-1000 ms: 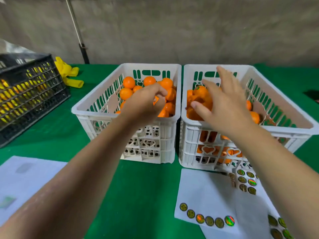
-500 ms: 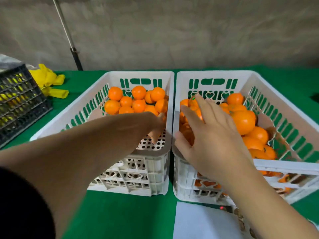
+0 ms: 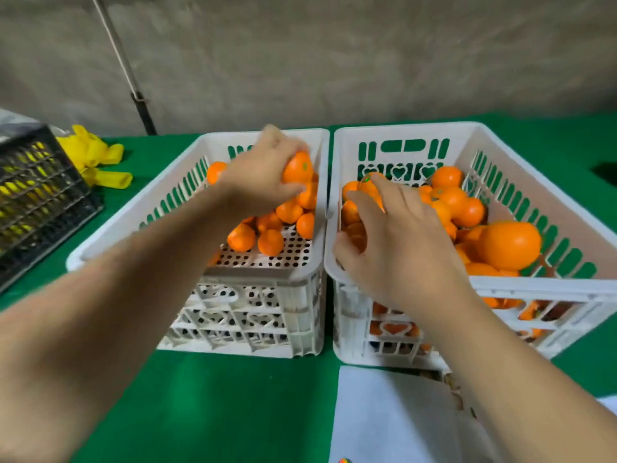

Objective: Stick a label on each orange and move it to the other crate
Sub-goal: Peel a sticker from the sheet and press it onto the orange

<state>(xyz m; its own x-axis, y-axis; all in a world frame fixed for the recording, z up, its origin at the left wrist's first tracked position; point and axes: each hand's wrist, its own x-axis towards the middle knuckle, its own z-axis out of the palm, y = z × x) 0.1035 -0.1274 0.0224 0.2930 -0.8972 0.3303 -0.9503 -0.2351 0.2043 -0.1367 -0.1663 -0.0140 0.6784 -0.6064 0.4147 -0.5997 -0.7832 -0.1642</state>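
Note:
Two white crates stand side by side on the green table. Above the back of the left crate (image 3: 267, 274), my left hand (image 3: 263, 177) grips an orange (image 3: 297, 168) that bears a small green label. Several smaller oranges (image 3: 267, 235) lie under it on the perforated floor. My right hand (image 3: 397, 238) reaches into the left end of the right crate (image 3: 541, 287), which is heaped with oranges (image 3: 507, 243). Its fingers spread over the fruit, the thumb is near the rim, and a small green label (image 3: 367, 178) shows at the index fingertip.
A white label sheet (image 3: 384, 416) lies on the table in front of the right crate. A black crate (image 3: 36, 202) stands at the far left, with a yellow object (image 3: 100, 162) behind it. A dark pole (image 3: 133, 95) leans against the grey wall.
My left hand has risen from low in the left crate toward its back, with an orange in its grip. My right hand has shifted slightly farther over the oranges in the right crate.

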